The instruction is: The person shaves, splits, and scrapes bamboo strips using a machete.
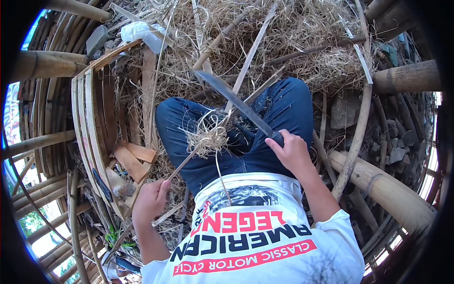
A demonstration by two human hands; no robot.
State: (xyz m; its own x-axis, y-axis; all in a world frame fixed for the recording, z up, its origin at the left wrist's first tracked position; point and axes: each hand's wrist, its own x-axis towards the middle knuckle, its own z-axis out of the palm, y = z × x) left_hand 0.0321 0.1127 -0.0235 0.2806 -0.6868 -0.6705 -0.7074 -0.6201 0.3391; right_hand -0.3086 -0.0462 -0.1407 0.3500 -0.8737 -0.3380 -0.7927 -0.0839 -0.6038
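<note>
My left hand (150,199) is closed around the lower end of a thin bamboo strip (182,164), which slants up over my lap. A tangle of pale curled shavings (208,137) surrounds the strip and hides part of it. My right hand (291,150) grips the dark handle of a large knife (236,102). Its long grey blade points up and to the left, above my thighs, and crosses over the bamboo sticks there. Small shavings are scattered over my dark trousers (288,102).
A thick heap of shavings (302,33) lies ahead, with loose sticks across it. Bamboo poles (388,189) stand close on my right, beside stones (345,111). On the left are bent bamboo slats (87,123), wood pieces (135,158) and a white plastic bag (142,33).
</note>
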